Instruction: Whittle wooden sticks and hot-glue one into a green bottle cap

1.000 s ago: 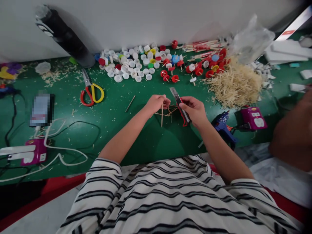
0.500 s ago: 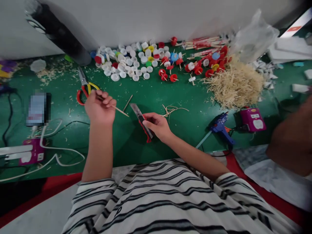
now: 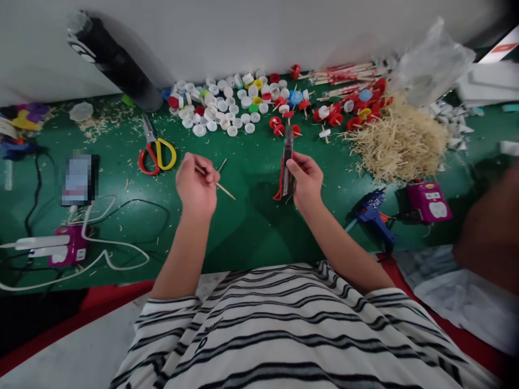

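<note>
My left hand (image 3: 197,183) is closed on a thin wooden stick (image 3: 224,188) whose free end points right and slightly down, above the green table (image 3: 243,227). My right hand (image 3: 306,178) grips a utility knife (image 3: 286,162) with a red handle, held upright with its blade end pointing away from me. The two hands are apart, roughly level with each other, above the table's middle.
Red-and-yellow scissors (image 3: 156,151) lie left of my left hand. White and coloured bottle caps (image 3: 221,108) sit at the back, red caps on sticks (image 3: 336,111) beside them. A shavings pile (image 3: 399,143), blue glue gun (image 3: 371,208), power strips and cables surround. Another person's arm (image 3: 492,221) is at right.
My left hand moved right with the stick. My right hand carried the knife right and away from me, turning it upright. The view shifted slightly.
</note>
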A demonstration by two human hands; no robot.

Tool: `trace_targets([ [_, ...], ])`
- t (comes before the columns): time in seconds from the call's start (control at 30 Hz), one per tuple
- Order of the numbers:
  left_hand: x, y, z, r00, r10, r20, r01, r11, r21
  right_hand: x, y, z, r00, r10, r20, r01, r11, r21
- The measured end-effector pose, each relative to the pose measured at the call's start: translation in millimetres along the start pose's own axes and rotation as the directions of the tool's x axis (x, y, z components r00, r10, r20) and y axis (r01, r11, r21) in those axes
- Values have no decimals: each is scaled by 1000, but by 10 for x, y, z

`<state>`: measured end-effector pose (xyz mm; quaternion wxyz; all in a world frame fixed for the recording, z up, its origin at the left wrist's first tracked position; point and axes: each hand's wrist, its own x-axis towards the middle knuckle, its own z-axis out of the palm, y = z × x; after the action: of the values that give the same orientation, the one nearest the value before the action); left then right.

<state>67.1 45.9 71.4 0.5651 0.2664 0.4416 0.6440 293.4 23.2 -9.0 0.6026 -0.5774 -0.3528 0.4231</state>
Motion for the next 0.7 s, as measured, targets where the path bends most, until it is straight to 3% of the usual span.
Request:
trace_targets([
  [0.2, 38, -376, 489, 981, -1, 195, -20, 994, 109, -144, -319, -419, 996, -91, 21, 92, 992, -85],
  [0.33, 126, -636, 722, 961, 39, 275, -61, 996, 72, -324, -560, -742, 971, -239, 23, 239, 958, -161],
  [0.47, 190, -848, 903, 935, 8, 355, -26, 999, 45, -542, -726, -946, 968, -162, 192, 216, 927, -307],
  [0.53, 210, -907, 958, 929, -13, 370, -3, 999, 44, -656, -748, -1010, 919, -88, 385, 290, 811, -508],
  [0.6, 227, -929, 984, 935, -31, 353, 10, 998, 62, -751, -729, -1069, 849, 1, 529, 422, 601, -679],
  [0.7, 246, -908, 981, 946, -55, 319, 26, 995, 95, -821, -663, -1153, 823, 90, 562, 494, 377, -784],
])
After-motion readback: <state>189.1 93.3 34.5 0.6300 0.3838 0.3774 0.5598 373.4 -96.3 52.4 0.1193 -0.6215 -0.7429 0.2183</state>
